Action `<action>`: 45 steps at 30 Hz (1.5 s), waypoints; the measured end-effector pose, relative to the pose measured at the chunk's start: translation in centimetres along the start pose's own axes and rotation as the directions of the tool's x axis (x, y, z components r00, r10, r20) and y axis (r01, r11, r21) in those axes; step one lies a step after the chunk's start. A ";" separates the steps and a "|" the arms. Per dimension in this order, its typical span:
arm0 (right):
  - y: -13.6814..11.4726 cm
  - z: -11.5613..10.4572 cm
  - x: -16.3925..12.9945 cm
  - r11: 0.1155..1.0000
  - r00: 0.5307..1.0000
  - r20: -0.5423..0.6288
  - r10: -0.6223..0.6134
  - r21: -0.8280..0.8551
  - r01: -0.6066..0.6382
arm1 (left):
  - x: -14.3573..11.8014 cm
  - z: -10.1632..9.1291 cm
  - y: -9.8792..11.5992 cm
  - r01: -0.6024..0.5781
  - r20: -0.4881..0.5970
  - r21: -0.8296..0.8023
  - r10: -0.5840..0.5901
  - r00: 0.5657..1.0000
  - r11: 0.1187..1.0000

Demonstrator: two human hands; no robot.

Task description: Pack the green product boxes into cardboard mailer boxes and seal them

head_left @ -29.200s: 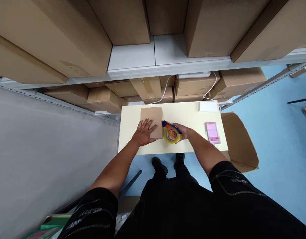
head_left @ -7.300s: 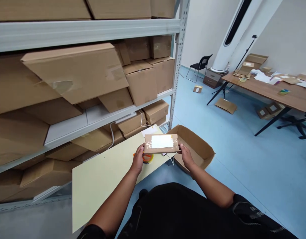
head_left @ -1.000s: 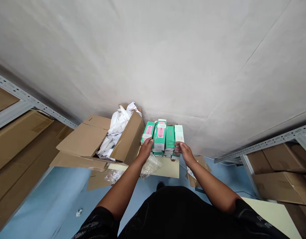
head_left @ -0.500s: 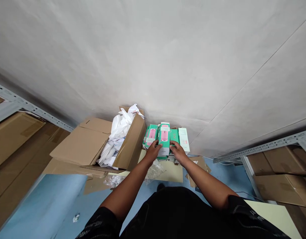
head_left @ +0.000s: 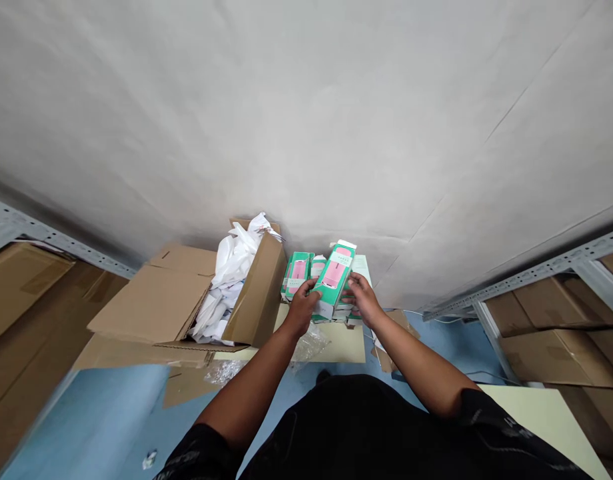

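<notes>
Between my hands is a green and pink product box (head_left: pixel 335 272), tilted to the right, with its far end flap raised. My left hand (head_left: pixel 303 308) is closed on the near left corner of this box. At its right side my right hand (head_left: pixel 365 300) has its fingers bent against the edge, thumb toward the top. More green and pink boxes (head_left: pixel 297 270) stand in a group behind and to the left. A pale box (head_left: pixel 362 267) stands on the right, partly hidden by the held box and my right hand.
Left of the boxes stands an open cardboard carton (head_left: pixel 259 293) stuffed with white paper (head_left: pixel 231 267). Bubble wrap (head_left: pixel 309 343) lies near the edge of the pale yellow table (head_left: pixel 344 341). Shelves with cartons flank both sides, including a carton (head_left: pixel 559 357) at right. A wall (head_left: pixel 306 120) rises behind.
The held box has risen from the group, moved right and turned from straight to slanted. My right hand has shifted slightly right with it. The view has turned a little.
</notes>
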State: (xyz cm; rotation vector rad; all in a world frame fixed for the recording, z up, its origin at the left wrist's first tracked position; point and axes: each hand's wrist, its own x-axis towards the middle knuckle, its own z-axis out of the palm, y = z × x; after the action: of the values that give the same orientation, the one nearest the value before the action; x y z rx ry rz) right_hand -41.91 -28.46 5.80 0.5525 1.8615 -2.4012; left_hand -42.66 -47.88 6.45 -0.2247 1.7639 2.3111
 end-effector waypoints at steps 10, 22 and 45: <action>-2.3 -10.4 -3.4 0.973 0.919 -0.393 0.019 0.218 0.073 | 0.5 6.6 -1.4 0.124 0.319 0.215 -0.190 0.928 0.969; -0.1 -24.4 -17.1 0.851 0.663 -0.744 0.081 0.398 0.343 | -5.9 20.2 -7.0 0.227 0.656 0.166 -0.279 0.701 0.960; 7.2 -41.0 -48.6 0.748 0.364 -0.928 0.081 0.298 0.593 | -31.8 38.9 -19.6 0.113 0.790 0.372 -0.378 0.484 0.921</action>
State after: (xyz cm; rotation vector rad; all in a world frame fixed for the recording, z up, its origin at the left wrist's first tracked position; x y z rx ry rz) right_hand 15.44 -0.06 5.61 2.2118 1.2509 -3.3019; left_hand -6.18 -8.16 6.76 0.5948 1.3288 1.4649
